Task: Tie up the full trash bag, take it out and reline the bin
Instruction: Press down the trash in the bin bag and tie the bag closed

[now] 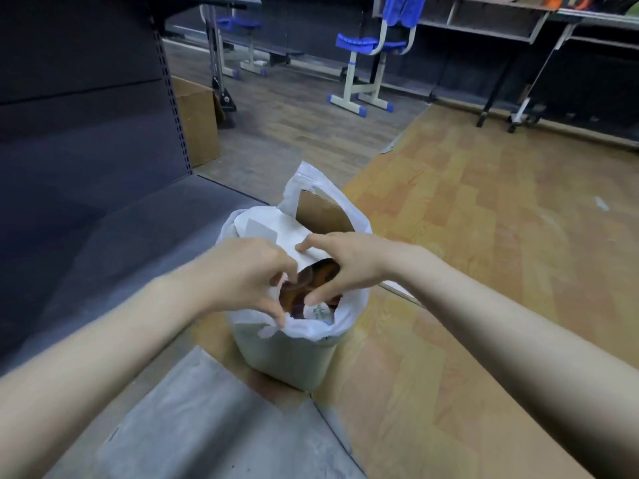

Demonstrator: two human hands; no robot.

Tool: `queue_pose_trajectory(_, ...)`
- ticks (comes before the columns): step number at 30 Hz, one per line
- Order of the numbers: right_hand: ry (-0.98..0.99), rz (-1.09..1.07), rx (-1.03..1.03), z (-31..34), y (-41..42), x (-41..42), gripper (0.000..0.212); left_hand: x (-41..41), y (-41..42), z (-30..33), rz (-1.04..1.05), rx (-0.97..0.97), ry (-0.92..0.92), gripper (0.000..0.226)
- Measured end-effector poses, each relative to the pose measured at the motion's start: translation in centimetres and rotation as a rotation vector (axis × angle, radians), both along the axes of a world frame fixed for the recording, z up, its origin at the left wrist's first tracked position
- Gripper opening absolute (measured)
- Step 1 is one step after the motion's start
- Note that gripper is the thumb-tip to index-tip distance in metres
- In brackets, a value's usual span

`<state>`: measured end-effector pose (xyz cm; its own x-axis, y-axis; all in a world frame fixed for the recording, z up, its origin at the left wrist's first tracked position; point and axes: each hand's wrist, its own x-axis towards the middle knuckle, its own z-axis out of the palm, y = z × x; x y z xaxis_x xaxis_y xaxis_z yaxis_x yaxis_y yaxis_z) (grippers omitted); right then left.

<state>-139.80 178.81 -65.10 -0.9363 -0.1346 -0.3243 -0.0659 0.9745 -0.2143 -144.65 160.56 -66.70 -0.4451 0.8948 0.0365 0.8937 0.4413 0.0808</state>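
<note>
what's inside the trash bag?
In the trash bag: a cardboard piece sticking up at the far side, white paper, and something dark brown between the left hand and right hand. Anything deeper is hidden.
</note>
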Motion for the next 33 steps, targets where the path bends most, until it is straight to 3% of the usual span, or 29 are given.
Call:
queue_pose_trajectory(2,0.123,-0.009,0.060,1.9,-0.2,0.0,0.064,-0.5,-1.0,1.1,0.080,-0.142,-0.002,0.042)
queue_pose_trajectory(5,0.526,-0.004,0.126,3.4,-1.8,-0.5,0.039,-0.1,-1.4,1.8,0.093,-0.169,0.015,0.028)
queue_pose_trajectory(7,0.758,0.030,0.202,3.1,-3.6,-0.8,0.032,0.0,-1.7,2.3,0.152,-0.211,-0.041,0.025)
queue_pose_trajectory(9,0.846,0.077,0.268,2.3,-5.0,-1.3,0.031,-0.2,-2.1,3.2,0.227,-0.274,-0.054,0.028)
queue_pose_trajectory(14,0.550,0.297,0.294,-0.9,-6.1,-2.7,0.046,0.1,-1.8,3.5,0.331,-0.396,0.016,0.043)
queue_pose_trajectory(17,0.321,0.205,0.242,-2.6,-5.3,-3.2,0.051,0.6,-1.5,1.6,0.353,-0.500,0.047,0.056)
queue_pose_trajectory(19,0.237,0.139,0.191,-3.5,-4.4,-3.6,0.056,0.6,-1.4,0.0,0.316,-0.532,0.104,0.051)
queue_pose_trajectory(23,0.229,0.117,-0.008,-4.7,-3.5,-4.0,0.060,0.6,-1.2,-1.6,0.260,-0.508,0.196,0.015)
queue_pose_trajectory(26,0.237,0.097,-0.062,-4.6,-3.3,-3.8,0.056,0.1,-1.6,-0.8,0.279,-0.452,0.175,0.024)
queue_pose_trajectory(29,0.210,0.064,-0.094,-3.8,-3.3,-3.5,0.055,-0.9,-1.9,1.1,0.262,-0.405,0.213,0.018)
queue_pose_trajectory(33,0.196,0.058,-0.044,-3.9,-3.7,-3.7,0.059,-0.9,-1.2,2.5,0.219,-0.448,0.249,0.021)
